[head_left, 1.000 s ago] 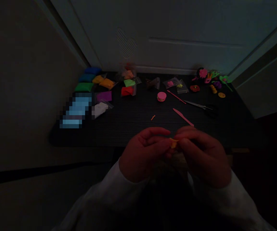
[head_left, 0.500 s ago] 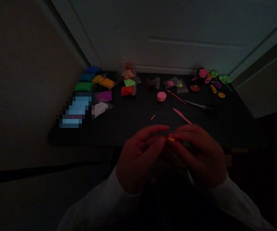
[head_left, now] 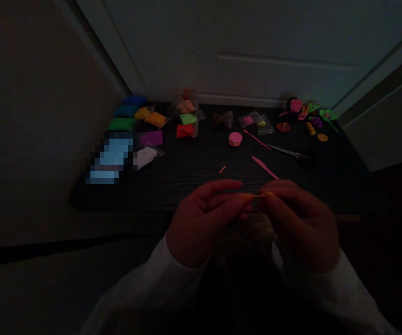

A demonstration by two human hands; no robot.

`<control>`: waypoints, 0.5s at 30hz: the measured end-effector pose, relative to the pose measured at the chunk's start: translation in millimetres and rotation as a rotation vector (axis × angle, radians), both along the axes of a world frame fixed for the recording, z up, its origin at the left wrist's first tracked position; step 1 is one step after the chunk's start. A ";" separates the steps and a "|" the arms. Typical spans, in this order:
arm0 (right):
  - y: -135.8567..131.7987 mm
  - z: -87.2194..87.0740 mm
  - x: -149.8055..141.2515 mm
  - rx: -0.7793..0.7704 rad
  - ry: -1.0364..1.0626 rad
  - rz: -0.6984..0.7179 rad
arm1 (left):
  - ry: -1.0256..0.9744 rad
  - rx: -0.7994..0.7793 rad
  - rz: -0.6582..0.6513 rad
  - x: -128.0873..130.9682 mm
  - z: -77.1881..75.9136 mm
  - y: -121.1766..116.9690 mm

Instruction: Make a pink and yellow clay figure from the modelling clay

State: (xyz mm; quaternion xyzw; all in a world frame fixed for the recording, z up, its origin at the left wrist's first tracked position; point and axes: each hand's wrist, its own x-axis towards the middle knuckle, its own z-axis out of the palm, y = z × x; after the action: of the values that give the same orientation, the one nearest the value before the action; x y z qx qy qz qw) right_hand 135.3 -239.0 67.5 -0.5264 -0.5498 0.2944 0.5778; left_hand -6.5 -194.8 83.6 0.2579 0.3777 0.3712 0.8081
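Note:
Between my hands a thin strand of orange modelling clay point(head_left: 257, 196) stretches across a small gap. My left hand point(head_left: 204, 221) pinches one end between thumb and fingers. My right hand point(head_left: 300, 223) grips the other end, where a bit of orange shows above the thumb. Both hands are held over the near edge of the dark table point(head_left: 187, 186). Just beyond them lies a short orange clay strip point(head_left: 222, 169). A pink plastic knife point(head_left: 264, 166) rests past my right fingers, and a pink round clay piece with layers point(head_left: 235, 139) sits farther back.
Bagged clay in several colours, such as a green pack point(head_left: 122, 124) and a red pack point(head_left: 185, 130), fills the back left. A blurred phone-like screen point(head_left: 112, 158) lies near the left edge. Scissors point(head_left: 288, 152), a pink stick point(head_left: 256, 139) and clay figures point(head_left: 296, 106) are at right.
My right hand has moved slightly right, away from my left. The orange clay, a small lump at the fingertips before, now shows as a thin strand between both hands.

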 end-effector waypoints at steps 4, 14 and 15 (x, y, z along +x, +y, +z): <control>0.2 -6.2 -4.8 0.202 -0.513 -0.092 | 0.068 0.063 0.035 0.3 -3.3 -2.0; 0.3 -11.2 -7.6 0.219 -0.655 0.047 | 0.076 0.074 0.120 2.3 -8.9 1.4; -1.5 -9.1 -7.1 0.188 -0.575 0.062 | 0.038 0.047 0.105 2.1 -9.1 2.3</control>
State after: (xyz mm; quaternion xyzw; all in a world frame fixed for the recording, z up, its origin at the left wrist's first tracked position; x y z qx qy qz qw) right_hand 128.1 -240.5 58.3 -0.5156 -0.7313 0.0988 0.4355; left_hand -4.4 -192.5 74.5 0.2639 0.3971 0.4167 0.7739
